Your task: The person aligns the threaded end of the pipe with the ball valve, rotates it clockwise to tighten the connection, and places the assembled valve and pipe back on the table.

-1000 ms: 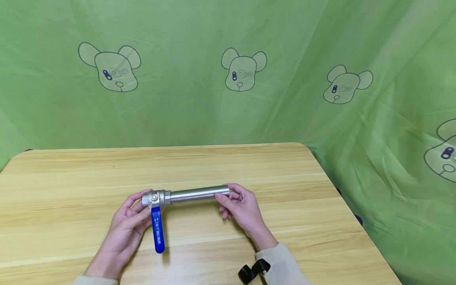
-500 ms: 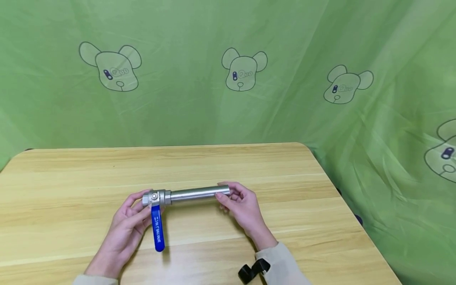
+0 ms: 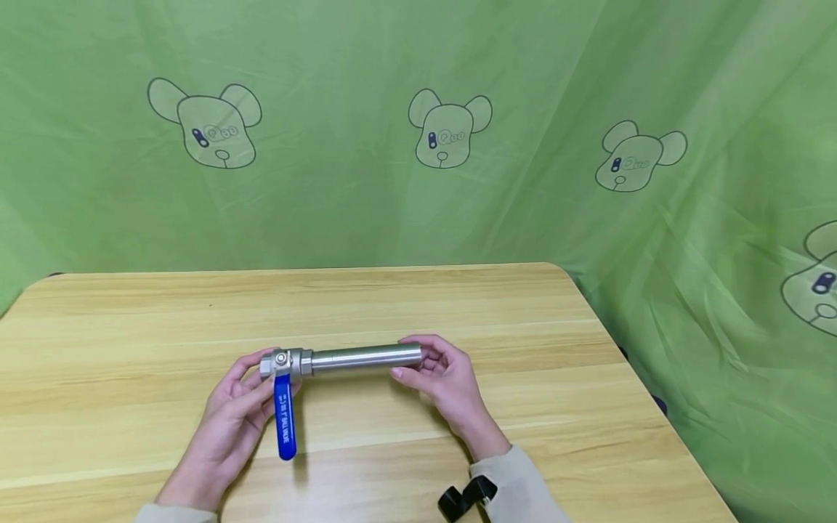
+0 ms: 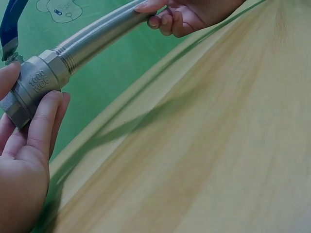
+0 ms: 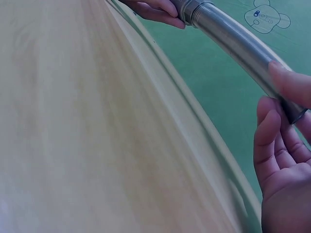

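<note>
My left hand (image 3: 229, 421) grips the steel body of a ball valve (image 3: 288, 361), thumb in front and fingers behind and beneath. Its blue lever handle (image 3: 284, 418) points down toward me. In the left wrist view the valve body (image 4: 41, 80) reads "1000 WOG". A smooth metal pipe (image 3: 366, 356) runs rightward from the valve, with some thread (image 5: 196, 17) showing at the joint. At the pipe's far end, my right hand (image 3: 451, 381) pinches it between thumb and fingers. Both pieces are held above the table, nearly level in the head view.
Light wood-grain table (image 3: 196, 312) lies beneath, its right edge slanting toward me. A green curtain (image 3: 340, 203) printed with bear heads hangs behind and to the right. A black strap piece (image 3: 466, 500) sits at the right sleeve (image 3: 519, 483).
My right thumb has slid down from the pipe's front face to its lower edge. The blue lever's lower end has swung slightly left. My left hand keeps its hold on the valve.
</note>
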The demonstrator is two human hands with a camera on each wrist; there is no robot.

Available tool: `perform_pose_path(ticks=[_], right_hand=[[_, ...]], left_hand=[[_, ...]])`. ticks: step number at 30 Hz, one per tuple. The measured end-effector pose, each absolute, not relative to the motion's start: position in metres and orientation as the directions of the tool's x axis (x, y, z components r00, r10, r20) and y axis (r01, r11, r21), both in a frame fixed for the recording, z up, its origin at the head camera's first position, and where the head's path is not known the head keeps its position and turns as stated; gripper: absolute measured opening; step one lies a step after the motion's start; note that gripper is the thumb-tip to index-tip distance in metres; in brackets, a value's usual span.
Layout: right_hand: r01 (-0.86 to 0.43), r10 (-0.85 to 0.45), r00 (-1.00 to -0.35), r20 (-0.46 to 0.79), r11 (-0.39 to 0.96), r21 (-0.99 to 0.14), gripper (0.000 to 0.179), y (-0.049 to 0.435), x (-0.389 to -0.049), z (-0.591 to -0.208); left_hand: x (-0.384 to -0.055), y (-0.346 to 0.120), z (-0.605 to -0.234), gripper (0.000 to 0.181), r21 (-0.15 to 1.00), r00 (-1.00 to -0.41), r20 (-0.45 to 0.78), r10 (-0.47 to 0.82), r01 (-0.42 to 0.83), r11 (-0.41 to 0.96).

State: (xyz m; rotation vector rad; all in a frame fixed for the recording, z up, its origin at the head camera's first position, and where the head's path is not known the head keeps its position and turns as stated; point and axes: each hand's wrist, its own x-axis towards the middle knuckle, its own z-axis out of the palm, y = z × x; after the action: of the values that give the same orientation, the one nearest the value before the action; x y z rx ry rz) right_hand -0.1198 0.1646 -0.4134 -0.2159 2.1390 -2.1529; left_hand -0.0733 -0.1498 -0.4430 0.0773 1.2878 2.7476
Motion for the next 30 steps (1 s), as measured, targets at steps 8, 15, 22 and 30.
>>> perform_pose_path(ticks=[8, 15, 22, 30], right_hand=[[0.035, -0.161, -0.986, -0.032, -0.014, -0.999, 0.040, 0.1644, -0.1205, -0.4144], [0.040, -0.163, -0.986, -0.039, -0.003, -0.999, 0.037, 0.1641, -0.1212, -0.4153], [0.039, -0.185, -0.982, -0.038, 0.002, -0.999, 0.041, 0.1634, -0.1220, -0.4152], [-0.031, -0.223, -0.974, 0.039, -0.043, -0.999, 0.066, 0.1642, -0.1217, -0.4138]], left_hand=[[-0.0728, -0.1495, -0.4435, 0.047, 0.763, -0.990, 0.025, 0.139, -0.071, -0.642], [-0.0725, -0.1493, -0.4434, 0.047, 0.764, -0.991, 0.023, 0.134, -0.069, -0.642], [-0.0731, -0.1499, -0.4434, 0.045, 0.754, -0.993, 0.004, 0.118, -0.075, -0.652], [-0.0736, -0.1515, -0.4442, 0.045, 0.734, -0.993, 0.011, 0.114, -0.069, -0.676]])
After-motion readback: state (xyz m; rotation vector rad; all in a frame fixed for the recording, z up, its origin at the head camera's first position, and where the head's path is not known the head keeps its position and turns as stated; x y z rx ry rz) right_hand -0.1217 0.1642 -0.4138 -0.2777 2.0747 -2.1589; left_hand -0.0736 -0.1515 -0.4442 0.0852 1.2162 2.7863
